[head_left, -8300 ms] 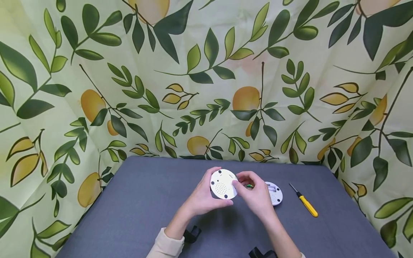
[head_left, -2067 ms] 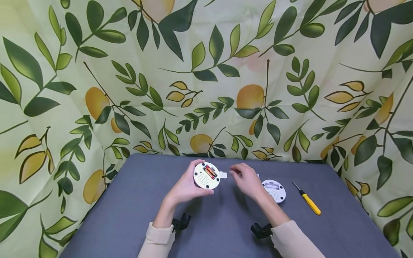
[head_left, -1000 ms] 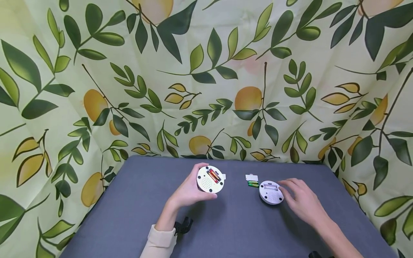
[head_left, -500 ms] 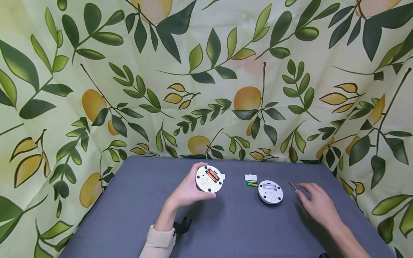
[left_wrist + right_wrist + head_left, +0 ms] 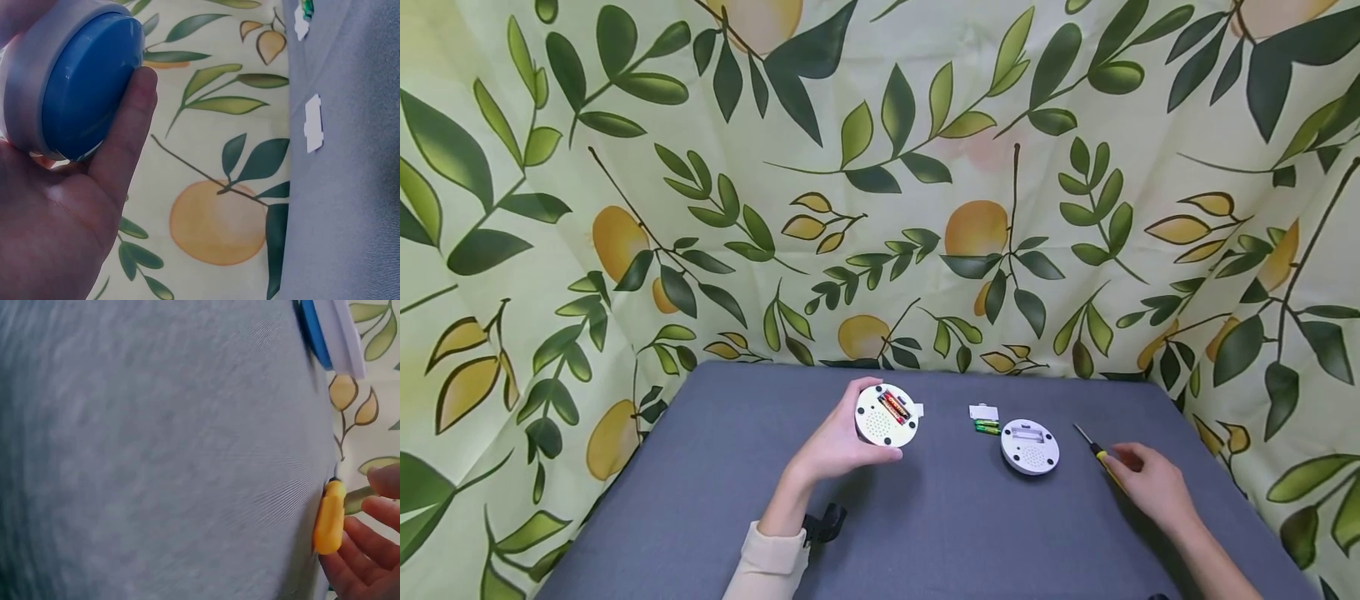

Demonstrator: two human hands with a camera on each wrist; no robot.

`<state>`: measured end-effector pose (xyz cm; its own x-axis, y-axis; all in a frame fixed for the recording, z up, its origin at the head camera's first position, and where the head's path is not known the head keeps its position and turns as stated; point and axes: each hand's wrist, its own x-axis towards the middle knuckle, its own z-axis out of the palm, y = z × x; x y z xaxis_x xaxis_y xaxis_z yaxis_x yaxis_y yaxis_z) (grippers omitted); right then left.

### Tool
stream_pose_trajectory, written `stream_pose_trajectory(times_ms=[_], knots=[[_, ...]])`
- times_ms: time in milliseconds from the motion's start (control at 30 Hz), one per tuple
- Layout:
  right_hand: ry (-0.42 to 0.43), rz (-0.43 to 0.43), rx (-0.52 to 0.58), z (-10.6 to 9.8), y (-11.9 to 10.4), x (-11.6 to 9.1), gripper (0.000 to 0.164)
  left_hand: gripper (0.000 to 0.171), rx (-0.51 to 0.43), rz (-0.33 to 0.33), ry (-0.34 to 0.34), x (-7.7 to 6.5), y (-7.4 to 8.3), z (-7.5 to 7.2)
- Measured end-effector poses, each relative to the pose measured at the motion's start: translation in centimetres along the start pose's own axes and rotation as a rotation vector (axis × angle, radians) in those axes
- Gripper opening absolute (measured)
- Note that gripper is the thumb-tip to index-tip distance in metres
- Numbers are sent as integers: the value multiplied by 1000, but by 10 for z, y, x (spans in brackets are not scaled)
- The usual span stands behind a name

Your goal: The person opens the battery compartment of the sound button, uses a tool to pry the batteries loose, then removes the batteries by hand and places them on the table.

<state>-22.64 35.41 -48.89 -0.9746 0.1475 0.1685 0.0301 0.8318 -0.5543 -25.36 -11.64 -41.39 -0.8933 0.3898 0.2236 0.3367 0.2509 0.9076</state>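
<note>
My left hand (image 5: 842,437) grips a round white push button (image 5: 880,427) by its edge, its underside toward the head camera. Two red batteries (image 5: 893,407) sit in its open compartment, beside speaker holes. Its blue dome (image 5: 94,87) shows in the left wrist view. At the right, my right hand (image 5: 1153,483) is at the yellow handle of a screwdriver (image 5: 1097,451) lying on the table. In the right wrist view my fingers (image 5: 369,544) are right beside the handle (image 5: 329,522), not closed round it; the head view hides the handle's rear end.
A second round button (image 5: 1030,447) lies underside up on the grey table (image 5: 760,500), its battery compartment empty. Left of it are a white battery cover (image 5: 983,412) and green batteries (image 5: 987,427). Another white cover (image 5: 314,123) lies beyond the held button. A patterned cloth (image 5: 880,208) hangs behind.
The cover came off the left-hand button, showing its red batteries. My right hand went from there past the second button to the screwdriver handle. The left hand has barely moved lately.
</note>
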Motion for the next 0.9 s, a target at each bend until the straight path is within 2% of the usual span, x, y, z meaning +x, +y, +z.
stream_pose_trajectory(times_ms=[200,367,700,900], knots=[[-56,78,12,-1,6,1,48,100,14,-3,-6,1,1,0],[-67,56,-9,1,8,2,50,99,20,0,-3,2,1,1],[-50,-7,-47,6,11,5,35,100,14,-2,-4,2,-1,2],[-26,9,-24,5,9,7,30,100,13,-7,0,1,-2,1]])
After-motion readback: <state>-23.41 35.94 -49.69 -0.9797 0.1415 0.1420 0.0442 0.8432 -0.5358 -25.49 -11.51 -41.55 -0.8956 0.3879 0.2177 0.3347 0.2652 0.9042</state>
